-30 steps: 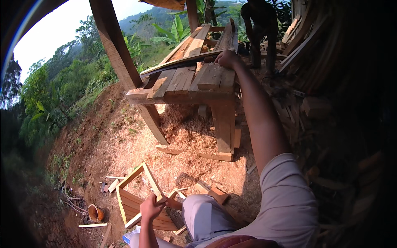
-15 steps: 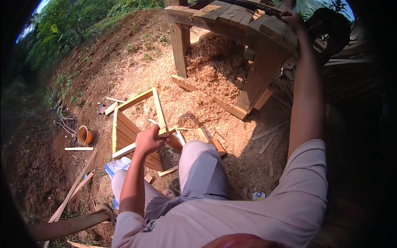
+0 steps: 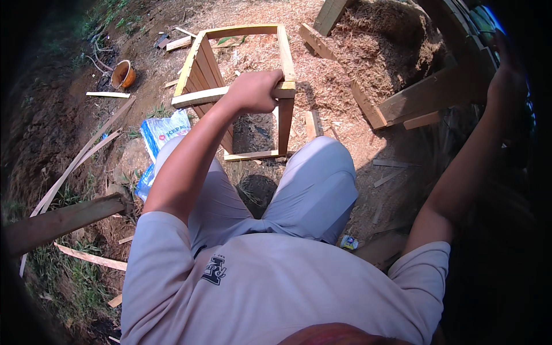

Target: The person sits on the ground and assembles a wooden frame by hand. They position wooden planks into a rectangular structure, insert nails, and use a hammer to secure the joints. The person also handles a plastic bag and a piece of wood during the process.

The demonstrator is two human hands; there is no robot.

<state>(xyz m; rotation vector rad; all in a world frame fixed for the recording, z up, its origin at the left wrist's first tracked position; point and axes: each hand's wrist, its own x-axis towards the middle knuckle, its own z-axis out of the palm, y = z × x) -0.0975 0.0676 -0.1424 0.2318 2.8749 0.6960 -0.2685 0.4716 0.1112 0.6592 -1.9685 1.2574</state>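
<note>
An orange bucket lies at ten o'clock, a blue-and-white bag toward nine, grass at eight, wood shavings toward one.

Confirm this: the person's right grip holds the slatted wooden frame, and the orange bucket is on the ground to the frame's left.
Not the right: the head view shows the left grip holding the slatted wooden frame. The orange bucket is indeed on the ground to the frame's left.

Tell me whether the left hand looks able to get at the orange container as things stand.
Probably not: the left hand is closed on the wooden frame, and the orange container lies well off to the left, apparently out of easy reach.
</note>
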